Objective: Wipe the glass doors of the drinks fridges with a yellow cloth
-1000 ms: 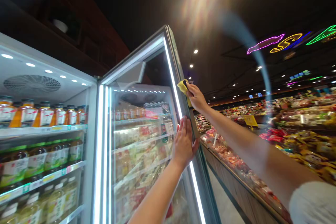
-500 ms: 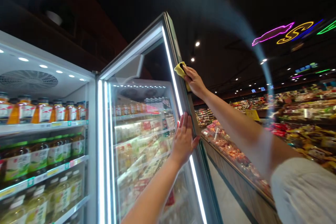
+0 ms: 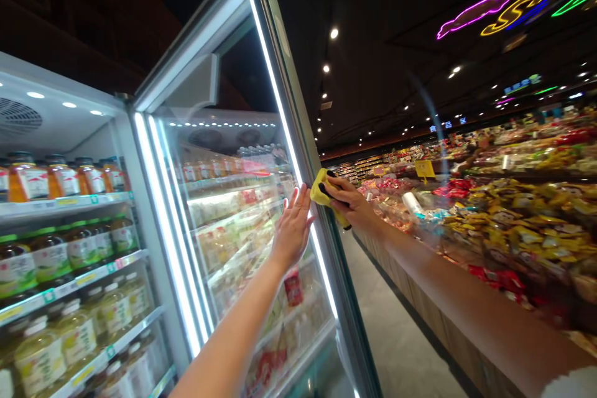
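Right hand [image 3: 351,202] presses yellow cloth [image 3: 323,191] on door edge [image 3: 298,137] — left hand [image 3: 291,230] flat on glass

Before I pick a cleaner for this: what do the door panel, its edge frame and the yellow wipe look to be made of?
The door panel looks like clear glass: shelves show through and lights reflect. The edge frame seems smooth grey metal or coated plastic; hard to say which. The yellow cloth looks soft, perhaps microfibre, bunched in folds under the right hand.

Bottled drinks [image 3: 69,242] fill cooler shelves [image 3: 69,286]; packaged snacks [image 3: 527,230] line the aisle
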### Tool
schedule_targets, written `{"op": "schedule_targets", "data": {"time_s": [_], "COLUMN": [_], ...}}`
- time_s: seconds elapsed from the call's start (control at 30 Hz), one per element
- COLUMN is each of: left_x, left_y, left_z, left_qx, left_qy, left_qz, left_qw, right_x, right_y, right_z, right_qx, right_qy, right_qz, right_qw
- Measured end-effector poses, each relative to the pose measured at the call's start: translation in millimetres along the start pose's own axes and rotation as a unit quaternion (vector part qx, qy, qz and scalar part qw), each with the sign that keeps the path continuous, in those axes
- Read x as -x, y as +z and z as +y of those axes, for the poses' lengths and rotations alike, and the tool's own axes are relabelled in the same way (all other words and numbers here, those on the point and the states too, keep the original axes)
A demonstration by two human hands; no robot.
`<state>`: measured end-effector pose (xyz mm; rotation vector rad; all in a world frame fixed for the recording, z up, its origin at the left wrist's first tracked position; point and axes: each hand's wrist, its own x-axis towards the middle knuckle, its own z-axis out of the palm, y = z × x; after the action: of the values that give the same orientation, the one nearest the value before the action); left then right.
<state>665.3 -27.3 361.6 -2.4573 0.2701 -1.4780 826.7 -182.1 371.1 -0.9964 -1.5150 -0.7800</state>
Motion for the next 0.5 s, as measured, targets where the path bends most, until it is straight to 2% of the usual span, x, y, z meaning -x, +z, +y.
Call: {"op": "schedule_targets", "data": {"time_s": [0.17,0.23,0.3,0.5], "left_x": [2,2,1,-1], "left_y": [-5.0,-8.0,-11.4,-19.4], "left_z": [10,14,15,15], "left_qx": [0.013,0.01,0.007,-0.001], "left_qy": [-0.02,-0.022,-0.017,-0.005], "left_qz": [-0.022,-0.035,-0.049,-0.066], "left_qw": [0.999,0.999,0.999,0.998], "right_x": [112,142,150,109], "right_y": [22,30,34,36], "right_z": [-18,-27,-35,-44], "right_qx": [0.026,0.051,0.076,0.1], "right_qy": [0.04,0.061,0.076,0.104], "right_qz": [0.031,0.044,0.044,0.045], "right_qw": [0.998,0.996,0.993,0.989]}}
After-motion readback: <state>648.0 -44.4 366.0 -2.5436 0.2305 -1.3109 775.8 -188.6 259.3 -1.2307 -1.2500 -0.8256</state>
